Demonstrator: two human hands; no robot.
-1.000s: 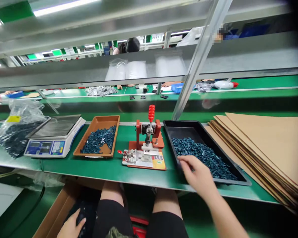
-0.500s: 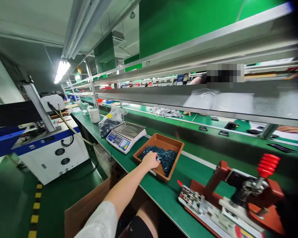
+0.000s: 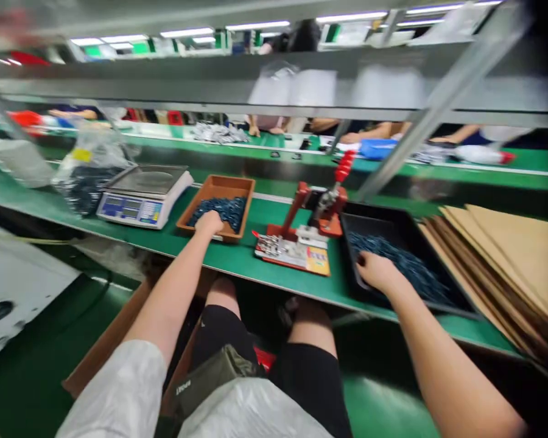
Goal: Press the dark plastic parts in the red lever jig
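My left hand (image 3: 210,222) is over the near side of a brown plastic tray (image 3: 250,204), its fingers curled down towards a heap of small dark blue pieces (image 3: 231,211). What those fingers hold is hidden. Over at the right, my right hand (image 3: 375,270) reaches into a black tray (image 3: 369,213) with a larger heap of similar dark pieces (image 3: 406,261). Its fingers are bent together, and blur hides anything between them. Between the trays stands a hand-operated toggle clamp fixture (image 3: 292,249) with a red handle (image 3: 344,165); neither hand touches it.
A weighing scale (image 3: 144,194) stands left of the brown tray, beside a clear bag of dark pieces (image 3: 86,176). Stacked cardboard sheets (image 3: 520,243) lie right of the black tray. A slanted metal post (image 3: 411,140) and shelf are behind; other people's hands show across the bench.
The view has swung to the right and down. My right hand and the black tray have come into sight. My left hand stays at the brown tray.
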